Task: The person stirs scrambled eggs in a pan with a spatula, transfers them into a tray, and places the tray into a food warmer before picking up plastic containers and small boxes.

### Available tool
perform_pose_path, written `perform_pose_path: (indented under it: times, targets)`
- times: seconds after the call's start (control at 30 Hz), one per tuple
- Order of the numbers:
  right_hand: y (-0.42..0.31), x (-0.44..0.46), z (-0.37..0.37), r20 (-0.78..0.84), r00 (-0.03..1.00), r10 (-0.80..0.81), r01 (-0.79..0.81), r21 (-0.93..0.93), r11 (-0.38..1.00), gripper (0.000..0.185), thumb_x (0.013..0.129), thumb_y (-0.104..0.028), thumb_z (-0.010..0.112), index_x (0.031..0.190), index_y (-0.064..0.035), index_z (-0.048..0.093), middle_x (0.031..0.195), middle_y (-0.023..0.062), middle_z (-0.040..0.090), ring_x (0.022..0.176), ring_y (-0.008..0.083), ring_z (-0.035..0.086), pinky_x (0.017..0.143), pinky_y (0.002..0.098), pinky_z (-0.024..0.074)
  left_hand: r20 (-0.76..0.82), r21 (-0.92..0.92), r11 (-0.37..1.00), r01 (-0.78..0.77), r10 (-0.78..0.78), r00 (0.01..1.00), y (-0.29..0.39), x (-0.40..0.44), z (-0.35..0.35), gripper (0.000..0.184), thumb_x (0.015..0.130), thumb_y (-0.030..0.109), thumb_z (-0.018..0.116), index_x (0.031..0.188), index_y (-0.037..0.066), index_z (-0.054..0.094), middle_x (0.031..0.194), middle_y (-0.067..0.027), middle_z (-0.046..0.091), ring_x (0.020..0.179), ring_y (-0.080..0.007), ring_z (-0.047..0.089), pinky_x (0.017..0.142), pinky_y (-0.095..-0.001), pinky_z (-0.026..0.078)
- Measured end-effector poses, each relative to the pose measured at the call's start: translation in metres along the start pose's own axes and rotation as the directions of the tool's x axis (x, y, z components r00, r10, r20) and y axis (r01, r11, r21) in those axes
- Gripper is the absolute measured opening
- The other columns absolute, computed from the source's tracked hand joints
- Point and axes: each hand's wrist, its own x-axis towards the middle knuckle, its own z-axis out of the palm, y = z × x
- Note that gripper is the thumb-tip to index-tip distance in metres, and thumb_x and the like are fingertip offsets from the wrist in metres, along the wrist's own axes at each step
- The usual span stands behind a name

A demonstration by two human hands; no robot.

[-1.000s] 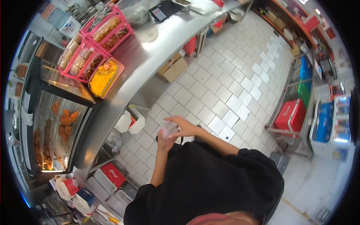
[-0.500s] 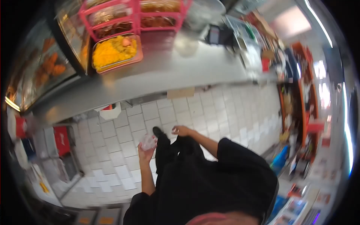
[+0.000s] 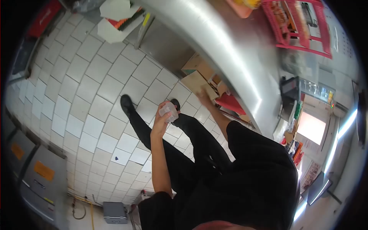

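My left hand (image 3: 162,116) is closed around a small clear plastic tub (image 3: 170,111), held out in front of my legs above the tiled floor. My right hand (image 3: 204,96) reaches under the metal counter, by the pale flap of a cardboard box (image 3: 197,83). Motion smears its fingers, so I cannot tell whether they touch the flap or grip anything. Beside that arm lies something red (image 3: 231,102) on the shelf below the counter.
The steel counter (image 3: 218,36) curves along the right, with a pink plastic basket (image 3: 303,46) on it. White octagonal pieces (image 3: 111,32) stand near a counter leg. Grey bins (image 3: 42,174) with orange labels are at the lower left, and a grey case (image 3: 115,212) sits near the wall.
The view has swung round, with the counter now at the right and more floor showing. My right hand has moved from beside my body to the box under the counter. My left hand keeps the tub.
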Motion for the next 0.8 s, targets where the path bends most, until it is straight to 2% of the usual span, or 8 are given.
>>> perform_pose_path:
  times: [0.07,0.13,0.3,0.4,0.57,0.67,0.73,0.8]
  targets:
    - [-0.003,0.047,-0.010,-0.457,0.863,-0.218,0.220,-0.049,0.974,0.064,0.092,-0.026,0.063,0.141,0.0060,0.036,0.142,0.0279,0.040,0.134,0.0364,0.037,0.112,0.0406,0.0270,-0.049,-0.101,0.995,-0.022,0.017,0.999,-0.049,0.019,-0.031,0.064,0.079,0.011,0.072,0.134,0.010,0.040,0.118,-0.0187,0.058,0.103,-0.0371,0.065,0.090,-0.0425,0.053]
    - [0.019,0.096,-0.014,-0.737,0.655,-0.164,0.107,-0.123,0.987,0.054,0.089,-0.018,0.062,0.134,0.0066,0.044,0.128,0.0246,0.054,0.121,0.0357,0.050,0.101,0.0400,0.0392,-0.111,-0.132,0.991,0.016,-0.031,0.993,-0.094,0.020,-0.052,0.063,0.078,0.017,0.072,0.133,0.011,0.042,0.118,-0.0187,0.059,0.102,-0.0370,0.065,0.091,-0.0427,0.053]
    - [0.066,0.141,-0.036,-0.699,0.654,0.288,0.068,0.433,0.899,0.047,0.097,-0.029,0.051,0.132,0.0022,0.050,0.121,0.0177,0.060,0.110,0.0314,0.057,0.097,0.0348,0.0420,-0.231,0.287,0.946,0.149,-0.082,0.969,-0.126,0.022,-0.078,0.058,0.076,0.005,0.075,0.127,0.011,0.047,0.118,-0.0143,0.057,0.102,-0.0306,0.065,0.087,-0.0363,0.052]
    - [-0.010,0.097,-0.056,-0.699,0.705,0.123,0.413,0.546,0.729,0.054,0.101,-0.041,0.041,0.138,-0.0018,0.048,0.137,0.0132,0.052,0.120,0.0275,0.052,0.102,0.0355,0.0388,-0.246,0.192,0.978,0.082,-0.033,0.969,-0.117,0.020,-0.072,0.062,0.075,0.005,0.076,0.129,0.011,0.046,0.115,-0.0134,0.058,0.099,-0.0249,0.065,0.086,-0.0341,0.051]
    - [-0.058,0.140,-0.053,-0.358,0.922,-0.149,0.386,0.802,0.456,0.061,0.103,-0.053,0.030,0.145,-0.0113,0.043,0.158,0.0077,0.022,0.142,0.0208,0.027,0.110,0.0426,0.0290,-0.309,0.302,0.948,0.106,-0.008,0.951,-0.134,0.021,-0.075,0.061,0.076,0.011,0.075,0.130,0.011,0.046,0.111,-0.0138,0.059,0.098,-0.0268,0.064,0.088,-0.0371,0.050]
    - [-0.096,0.166,-0.041,-0.428,0.788,-0.443,0.600,0.368,0.711,0.054,0.102,-0.048,0.033,0.130,-0.0088,0.056,0.134,0.0121,0.046,0.128,0.0258,0.043,0.107,0.0408,0.0319,-0.317,0.482,0.864,0.147,0.016,0.948,-0.149,0.023,-0.079,0.062,0.075,0.012,0.077,0.130,0.012,0.047,0.107,-0.0117,0.059,0.095,-0.0238,0.063,0.084,-0.0340,0.051]
    - [-0.090,0.196,-0.032,-0.478,0.764,-0.434,0.591,0.249,0.767,0.046,0.100,-0.041,0.042,0.117,-0.0039,0.063,0.100,0.0151,0.066,0.109,0.0305,0.058,0.098,0.0401,0.0403,-0.318,0.472,0.868,0.154,0.005,0.948,-0.155,0.024,-0.080,0.062,0.075,0.011,0.077,0.129,0.012,0.047,0.105,-0.0109,0.058,0.094,-0.0225,0.062,0.081,-0.0327,0.051]
    - [-0.065,0.217,-0.033,-0.778,0.583,-0.233,0.596,0.215,0.774,0.043,0.098,-0.042,0.049,0.109,-0.0034,0.065,0.096,0.0161,0.066,0.095,0.0308,0.064,0.084,0.0411,0.0477,-0.341,0.444,0.882,0.161,0.000,0.940,-0.158,0.022,-0.081,0.063,0.075,0.011,0.078,0.129,0.012,0.047,0.105,-0.0108,0.058,0.094,-0.0221,0.062,0.081,-0.0324,0.052]
